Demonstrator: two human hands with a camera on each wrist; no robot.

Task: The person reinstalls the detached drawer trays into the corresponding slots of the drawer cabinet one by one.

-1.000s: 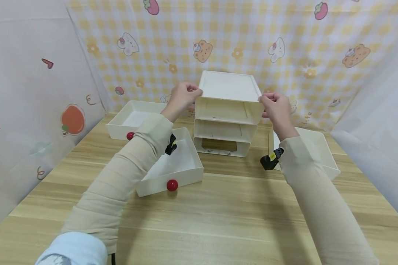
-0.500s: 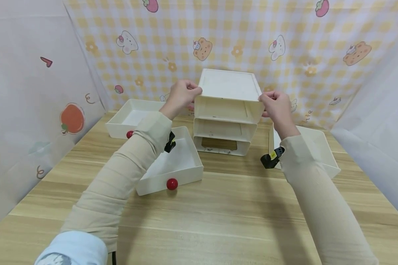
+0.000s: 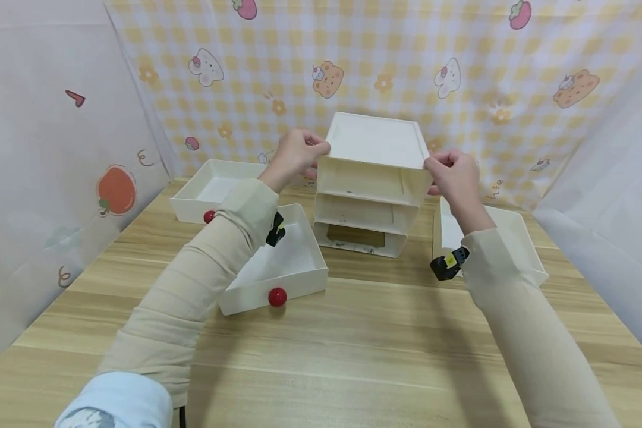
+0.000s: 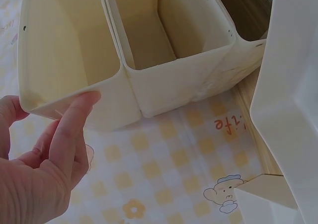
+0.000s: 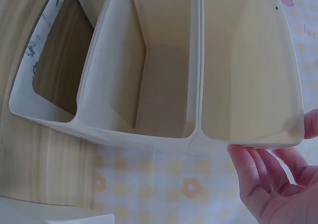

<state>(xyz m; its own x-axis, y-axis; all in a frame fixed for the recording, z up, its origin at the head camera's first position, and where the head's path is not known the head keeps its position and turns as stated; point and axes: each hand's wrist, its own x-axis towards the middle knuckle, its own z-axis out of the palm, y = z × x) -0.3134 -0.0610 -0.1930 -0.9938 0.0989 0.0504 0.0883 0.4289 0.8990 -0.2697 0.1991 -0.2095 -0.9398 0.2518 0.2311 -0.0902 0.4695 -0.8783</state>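
A cream plastic drawer cabinet [image 3: 377, 139] with three stacked slots, all without drawers, stands upright on the table. My left hand [image 3: 294, 156] grips its top left front corner, thumb on top and fingers along the side wall. At the opposite top corner my right hand [image 3: 455, 178] holds the cabinet the same way. In the left wrist view, the fingers [image 4: 74, 117] of the left hand lie against the outer wall of the top slot [image 4: 64, 40]. In the right wrist view, the right hand [image 5: 278, 179] curls round the top slot's corner.
A white drawer [image 3: 275, 267] with a red knob sits left of the cabinet. Behind it is another drawer [image 3: 192, 205] with a red knob. A third drawer [image 3: 519, 238] lies at the right, partly behind the right wrist. A checked cloth [image 3: 385, 47] hangs behind the wooden table [image 3: 353, 356].
The cabinet has turned slightly and its right side has shifted right and toward me. My right hand has moved along with it, while the left hand has barely moved.
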